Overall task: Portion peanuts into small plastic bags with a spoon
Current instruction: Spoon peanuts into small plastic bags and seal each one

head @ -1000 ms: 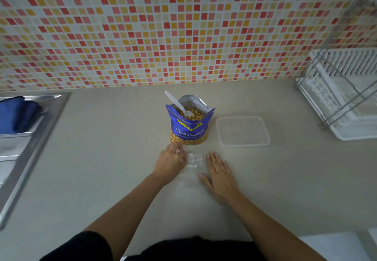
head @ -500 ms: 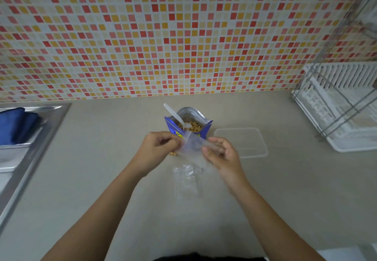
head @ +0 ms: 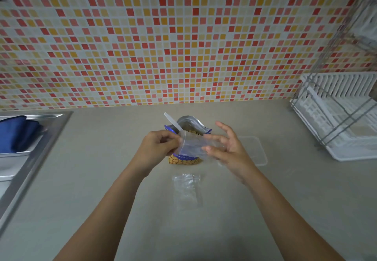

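Note:
A blue peanut bag (head: 188, 123) stands open on the counter, peanuts showing through its lower window, with a white plastic spoon (head: 171, 120) stuck in it. In front of it I hold up a small clear plastic bag (head: 192, 146). My left hand (head: 157, 147) pinches the bag's left edge between thumb and fingers. My right hand (head: 231, 150) is at the bag's right end with its fingers spread and fairly straight, thumb and forefinger touching the plastic. Several more small clear bags (head: 186, 189) lie flat on the counter nearer to me.
A clear plastic container lid (head: 255, 152) lies flat right of the peanut bag. A white dish rack with a wire frame (head: 344, 118) fills the right side. A steel sink (head: 24, 169) with a blue cloth (head: 16, 136) is at the left. Tiled wall behind.
Both hands left the counter, lifting one small bag from the pile up in front of the peanut bag. My right hand's fingers then spread apart from a pinch.

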A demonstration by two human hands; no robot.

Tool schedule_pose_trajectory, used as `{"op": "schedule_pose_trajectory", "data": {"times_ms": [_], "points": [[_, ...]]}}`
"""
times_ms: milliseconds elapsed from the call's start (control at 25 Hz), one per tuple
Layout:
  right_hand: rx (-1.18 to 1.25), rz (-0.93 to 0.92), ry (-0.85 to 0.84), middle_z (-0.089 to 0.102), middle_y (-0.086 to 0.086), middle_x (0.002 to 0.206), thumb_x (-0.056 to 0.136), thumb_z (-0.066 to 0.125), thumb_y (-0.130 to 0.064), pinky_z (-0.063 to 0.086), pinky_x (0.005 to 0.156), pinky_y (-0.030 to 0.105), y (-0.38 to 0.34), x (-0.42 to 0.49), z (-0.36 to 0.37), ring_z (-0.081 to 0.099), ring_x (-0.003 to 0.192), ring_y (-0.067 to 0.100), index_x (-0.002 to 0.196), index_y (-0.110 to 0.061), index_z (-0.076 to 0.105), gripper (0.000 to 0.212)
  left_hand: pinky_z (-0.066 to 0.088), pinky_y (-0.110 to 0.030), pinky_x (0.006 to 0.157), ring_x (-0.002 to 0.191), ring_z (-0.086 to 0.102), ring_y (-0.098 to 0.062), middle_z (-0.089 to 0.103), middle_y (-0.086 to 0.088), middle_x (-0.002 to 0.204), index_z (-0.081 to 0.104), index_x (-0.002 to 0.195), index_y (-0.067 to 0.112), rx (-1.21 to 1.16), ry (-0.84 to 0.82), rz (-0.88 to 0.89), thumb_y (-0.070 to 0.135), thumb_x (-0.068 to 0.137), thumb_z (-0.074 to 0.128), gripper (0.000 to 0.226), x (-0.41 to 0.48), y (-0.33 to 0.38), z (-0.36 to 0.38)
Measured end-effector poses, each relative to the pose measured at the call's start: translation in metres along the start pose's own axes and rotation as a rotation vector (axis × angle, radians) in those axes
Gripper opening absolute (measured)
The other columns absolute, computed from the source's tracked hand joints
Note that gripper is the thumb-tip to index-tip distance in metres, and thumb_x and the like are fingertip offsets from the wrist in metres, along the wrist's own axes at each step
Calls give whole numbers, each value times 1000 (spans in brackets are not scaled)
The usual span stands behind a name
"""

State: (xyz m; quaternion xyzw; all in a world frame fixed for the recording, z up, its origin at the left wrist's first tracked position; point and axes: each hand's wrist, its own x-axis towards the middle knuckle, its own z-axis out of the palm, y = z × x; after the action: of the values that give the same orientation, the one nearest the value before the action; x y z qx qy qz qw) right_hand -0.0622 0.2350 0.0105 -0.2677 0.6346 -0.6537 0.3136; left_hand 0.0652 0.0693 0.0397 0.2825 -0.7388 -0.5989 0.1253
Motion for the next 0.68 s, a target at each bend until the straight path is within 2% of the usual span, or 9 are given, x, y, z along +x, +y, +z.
{"op": "schedule_pose_trajectory", "data": {"times_ms": [120,240,320,400,440,520,600,680], "points": [[66,-2,21,64,0,118,80,67,-6,52,72,19,0,3,-4,68,96,19,128,-34,37,63,43,-20,57,50,50,-3,62,-4,60,67,64,14,85,98,22,7,82,59,20,3,1,7],[-135,-61,144,55,1,129,80,69,-11,50,80,19,-1,7,-7,63,96,11,124,-33,40,57,43,-23,57,52,51,-3,61,-3,61,67,65,12,109,138,56,8,81,56,20,9,4,8],[-338,-159,258,49,-5,133,79,71,-18,42,95,18,-5,8,-10,54,110,6,128,-27,40,58,47,-26,59,61,58,-11,66,-9,69,70,72,11,82,138,55,9,83,58,16,15,6,5],[-576,-309,212,44,-17,129,74,72,-37,30,100,9,-13,6,-5,41,118,-4,131,-26,41,65,52,-30,65,70,64,-19,70,-14,79,72,78,10,47,104,43,10,83,60,13,18,7,6],[-718,-382,145,44,-19,128,71,71,-48,27,101,10,-15,6,0,38,118,-6,131,-25,42,70,52,-29,67,71,64,-20,71,-15,81,73,79,9,30,85,37,10,83,62,12,19,8,8],[-977,-481,60,50,-12,129,64,65,-63,29,104,24,-14,11,9,40,120,1,131,-23,44,81,52,-26,67,68,64,-18,71,-17,80,74,79,8,7,58,29,8,81,64,10,19,9,15],[-1038,-497,60,57,-6,125,61,64,-67,34,102,32,-11,16,13,47,116,8,128,-21,48,82,51,-24,68,68,64,-14,71,-16,80,74,79,7,-4,47,22,7,80,65,9,20,8,19],[-987,-489,70,63,-6,116,61,68,-61,37,98,31,-9,20,12,51,107,8,122,-21,54,75,52,-25,70,71,66,-15,72,-13,80,75,80,8,-11,42,9,8,80,65,10,21,6,21]]}}
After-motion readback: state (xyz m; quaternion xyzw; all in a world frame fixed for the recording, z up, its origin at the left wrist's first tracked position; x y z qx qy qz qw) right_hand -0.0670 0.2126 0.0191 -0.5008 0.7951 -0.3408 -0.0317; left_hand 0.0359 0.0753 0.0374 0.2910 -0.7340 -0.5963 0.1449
